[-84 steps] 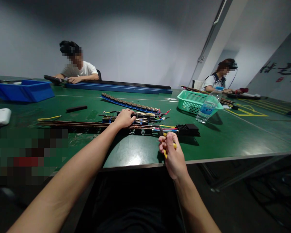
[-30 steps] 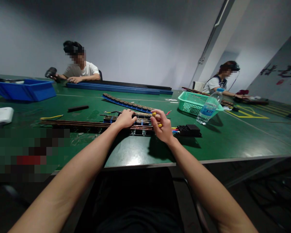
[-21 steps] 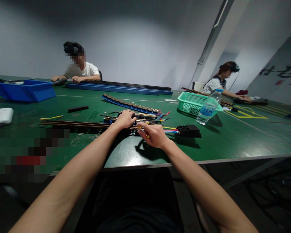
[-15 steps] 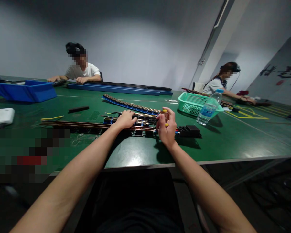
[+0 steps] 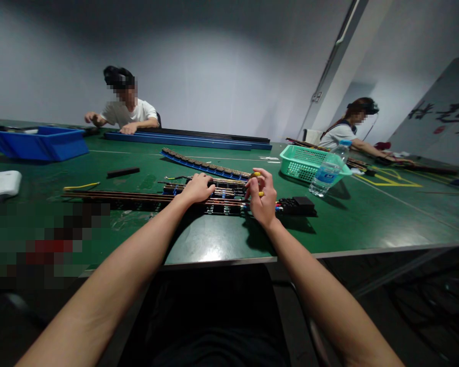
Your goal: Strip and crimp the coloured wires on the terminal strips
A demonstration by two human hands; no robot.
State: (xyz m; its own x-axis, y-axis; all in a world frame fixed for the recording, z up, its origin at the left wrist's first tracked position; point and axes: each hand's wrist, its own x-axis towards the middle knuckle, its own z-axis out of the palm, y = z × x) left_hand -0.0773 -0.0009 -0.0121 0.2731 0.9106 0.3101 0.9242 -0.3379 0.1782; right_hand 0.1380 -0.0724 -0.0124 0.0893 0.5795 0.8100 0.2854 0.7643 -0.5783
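A long dark rail with copper strips lies across the green table, coloured wires trailing from its right end to a black connector block. My left hand presses down on the rail, fingers curled over it. Just right of it, my right hand is raised on edge over the rail's end and grips yellow-handled pliers, their jaws hidden behind the hand.
Behind the rail lie a blue rail segment, a green basket and a water bottle. Left are a blue bin, a white device, a black bar. Two other people sit at the far side.
My right hand came from the table's near edge up to the rail's right end, dipped low over the rail, then rose upright again with the pliers. The left hand stayed put.
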